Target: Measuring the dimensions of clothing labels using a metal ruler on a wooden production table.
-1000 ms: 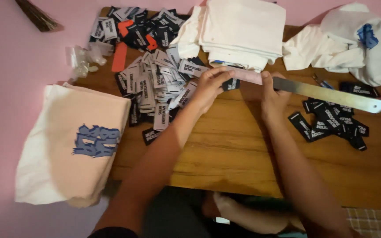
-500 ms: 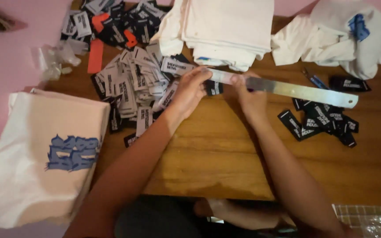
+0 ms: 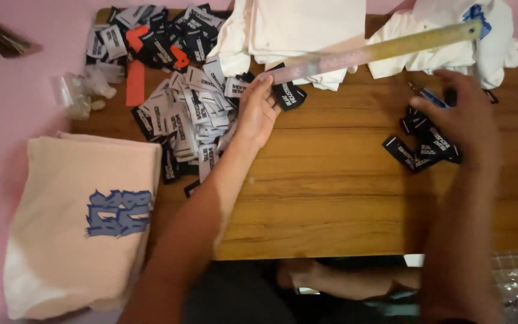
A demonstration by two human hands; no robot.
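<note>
My left hand grips one end of a long metal ruler, which slants up to the right above the wooden table. A black label lies just under that hand. My right hand rests, fingers spread, on a small pile of black labels at the table's right side, beside a blue pen. It holds nothing that I can see.
A big heap of black, white and orange labels covers the table's left part. Folded white cloth lies at the back, and a crumpled white garment at the back right. A cream shirt with a blue print lies left on pink floor.
My right hand let go of the ruler and moved right onto the black labels. My left hand lifted the ruler's far end, so it now tilts upward.
</note>
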